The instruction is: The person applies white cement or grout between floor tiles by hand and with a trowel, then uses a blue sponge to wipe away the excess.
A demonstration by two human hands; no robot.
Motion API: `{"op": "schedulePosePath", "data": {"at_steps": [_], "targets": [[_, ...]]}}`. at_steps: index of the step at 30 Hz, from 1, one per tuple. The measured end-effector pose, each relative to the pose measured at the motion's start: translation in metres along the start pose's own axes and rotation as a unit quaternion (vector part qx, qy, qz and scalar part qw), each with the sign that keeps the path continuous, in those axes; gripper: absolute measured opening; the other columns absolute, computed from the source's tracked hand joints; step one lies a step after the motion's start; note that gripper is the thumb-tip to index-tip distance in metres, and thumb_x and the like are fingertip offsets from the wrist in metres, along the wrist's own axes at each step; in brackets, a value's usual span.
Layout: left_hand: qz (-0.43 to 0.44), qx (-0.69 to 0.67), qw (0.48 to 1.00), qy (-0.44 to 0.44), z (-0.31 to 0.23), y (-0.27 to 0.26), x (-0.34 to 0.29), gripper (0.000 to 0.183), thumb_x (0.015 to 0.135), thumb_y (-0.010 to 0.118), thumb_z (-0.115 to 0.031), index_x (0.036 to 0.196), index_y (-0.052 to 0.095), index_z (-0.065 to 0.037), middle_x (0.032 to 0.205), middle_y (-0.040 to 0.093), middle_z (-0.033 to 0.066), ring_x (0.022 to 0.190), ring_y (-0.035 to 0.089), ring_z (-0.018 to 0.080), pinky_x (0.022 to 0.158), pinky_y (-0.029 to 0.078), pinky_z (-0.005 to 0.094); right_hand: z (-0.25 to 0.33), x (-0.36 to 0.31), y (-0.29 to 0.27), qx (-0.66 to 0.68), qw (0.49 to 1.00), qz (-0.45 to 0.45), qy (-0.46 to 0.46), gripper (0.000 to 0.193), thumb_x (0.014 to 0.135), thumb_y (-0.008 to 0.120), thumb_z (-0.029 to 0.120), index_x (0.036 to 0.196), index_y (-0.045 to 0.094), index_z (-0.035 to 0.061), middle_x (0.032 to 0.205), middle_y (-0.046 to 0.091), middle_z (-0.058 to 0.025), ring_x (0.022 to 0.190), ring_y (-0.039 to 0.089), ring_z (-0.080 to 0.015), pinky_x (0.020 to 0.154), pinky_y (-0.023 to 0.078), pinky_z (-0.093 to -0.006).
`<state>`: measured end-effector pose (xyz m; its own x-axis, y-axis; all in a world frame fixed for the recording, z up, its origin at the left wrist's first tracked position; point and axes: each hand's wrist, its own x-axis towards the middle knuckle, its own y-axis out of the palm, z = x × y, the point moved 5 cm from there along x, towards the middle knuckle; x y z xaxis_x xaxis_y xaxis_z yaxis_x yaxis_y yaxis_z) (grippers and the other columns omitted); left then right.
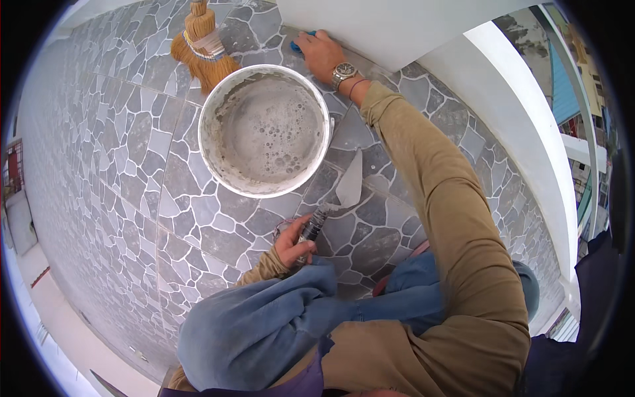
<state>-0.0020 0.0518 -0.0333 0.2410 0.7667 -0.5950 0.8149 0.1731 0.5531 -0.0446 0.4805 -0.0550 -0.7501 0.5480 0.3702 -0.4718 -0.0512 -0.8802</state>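
My left hand point(292, 243) is wrapped round the dark, mortar-stained handle of a pointed trowel point(350, 182). The trowel's grey blade points away from me, low over the patterned floor. With my arm stretched far forward, my right hand point(320, 55) closes over a small blue thing point(296, 44) at the foot of the white wall. Most of that blue thing is hidden under my fingers, so its kind does not show. Between and beyond my hands stands a white bucket point(206, 142), holding wet grey mix with bubbles on its surface.
A straw broom point(202, 49) stands behind the bucket, at its left. The white wall point(370, 30) borders the stone-patterned floor point(142, 132) ahead. A curved white ledge point(529, 99) and a railing point(575, 79) run along the right. My bent knees are close below the trowel.
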Motion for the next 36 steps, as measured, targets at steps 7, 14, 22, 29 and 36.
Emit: {"op": "schedulePosePath", "data": {"at_steps": [7,14,22,29,36], "targets": [[-0.001,0.011,1.0,0.015,0.007,0.005,0.006,0.072,0.093,0.06,-0.005,0.157,0.029,-0.002,0.094,0.065,0.0154,0.064,0.064,0.0182,0.06,0.054,0.0303,0.017,0.047,0.02,-0.068,0.998,0.008,-0.015,0.019,0.09,0.061,0.014,0.106,0.068,0.0097,0.109,0.071,-0.0078,0.105,0.067,-0.0318,0.08,0.062,-0.0423],[-0.007,-0.015,0.999,0.041,0.024,-0.012,-0.001,0.073,0.092,0.061,-0.005,0.158,0.03,-0.006,0.093,0.065,0.0149,0.064,0.064,0.0191,0.06,0.054,0.0308,-0.04,-0.093,-0.075,-0.082,0.992,0.096,0.022,0.023,0.09,0.059,0.008,0.112,0.067,0.0118,0.118,0.071,-0.0016,0.106,0.065,-0.0304,0.081,0.061,-0.0417],[0.006,0.007,0.999,0.03,0.011,-0.002,0.005,0.072,0.093,0.059,-0.007,0.158,0.028,-0.005,0.091,0.064,0.0173,0.063,0.064,0.0204,0.058,0.054,0.0317,-0.06,-0.154,-0.107,-0.039,0.997,0.051,0.051,0.034,0.088,0.058,0.005,0.119,0.067,0.0136,0.125,0.07,-0.0022,0.111,0.062,-0.0274,0.088,0.059,-0.0397],[0.026,-0.007,0.997,0.073,0.02,-0.004,0.011,0.072,0.092,0.06,-0.008,0.157,0.029,-0.004,0.087,0.064,0.0183,0.059,0.063,0.0211,0.056,0.054,0.0322,-0.022,-0.066,-0.052,-0.038,0.998,-0.028,0.047,0.027,0.089,0.059,0.006,0.115,0.067,0.0106,0.129,0.067,-0.0039,0.113,0.062,-0.0278,0.09,0.058,-0.0407],[-0.023,0.011,0.998,0.059,0.012,0.001,0.002,0.071,0.092,0.06,-0.009,0.156,0.029,-0.003,0.086,0.064,0.0184,0.058,0.062,0.0213,0.054,0.053,0.0331,-0.058,-0.146,-0.094,-0.081,0.988,0.061,0.119,0.041,0.088,0.06,0.008,0.127,0.065,0.0161,0.123,0.072,-0.002,0.1,0.063,-0.0293,0.079,0.06,-0.042]]}}
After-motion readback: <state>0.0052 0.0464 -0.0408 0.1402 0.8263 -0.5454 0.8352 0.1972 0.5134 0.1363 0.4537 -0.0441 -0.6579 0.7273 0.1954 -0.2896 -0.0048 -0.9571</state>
